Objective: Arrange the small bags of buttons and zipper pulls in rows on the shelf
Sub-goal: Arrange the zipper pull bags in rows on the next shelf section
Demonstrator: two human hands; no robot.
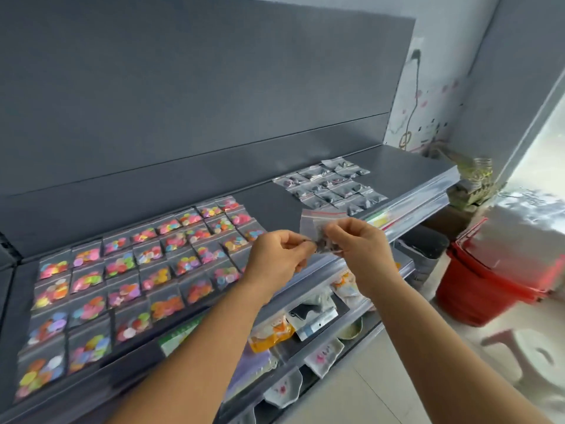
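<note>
- Both hands are raised together over the front edge of the shelf (397,162), and between them they hold a small clear bag (318,223) with a red zip strip along its top.
- The left hand (279,260) has its fingers curled, the tips pinching the lower left corner of the bag; the right hand (356,243) pinches the lower right part, where dark small pieces, probably zipper pulls, are gathered.
- The bag's upper part stands up above the fingers, empty and slightly creased.
- To the left of the hands and beyond them lie the rows of button bags (128,280), bright and many-coloured, edge to edge on the shelf.
- Beyond the right hand, further back, lies a smaller block of dark-filled bags (331,186), also in rows; its near edge is close to the held bag.
- Judged from its look, the bag is light and limp, of thin slick film; the contents slide to the lowest corner and pull it out of shape.
- A grip by the zip strip or two corners should keep it flat; squeezing the lumpy middle would bunch it.
- Set down, it may skid or overlap a neighbour, so a fingertip press would settle it.
</note>
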